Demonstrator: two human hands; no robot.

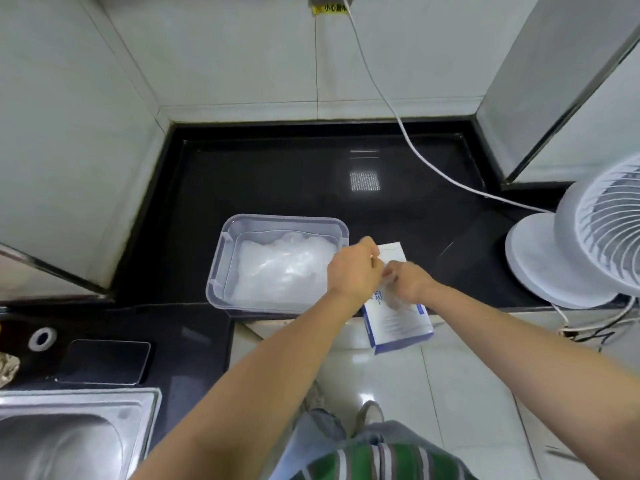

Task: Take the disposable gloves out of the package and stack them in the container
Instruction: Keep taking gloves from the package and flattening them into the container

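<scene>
As our left hand and right hand pinch a glove over the package, mid-frame, we judge it must next go flat into the container.

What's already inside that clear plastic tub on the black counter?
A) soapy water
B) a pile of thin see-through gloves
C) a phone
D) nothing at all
B: a crinkled, translucent heap of gloves lies in the container, just left of the package.
</scene>
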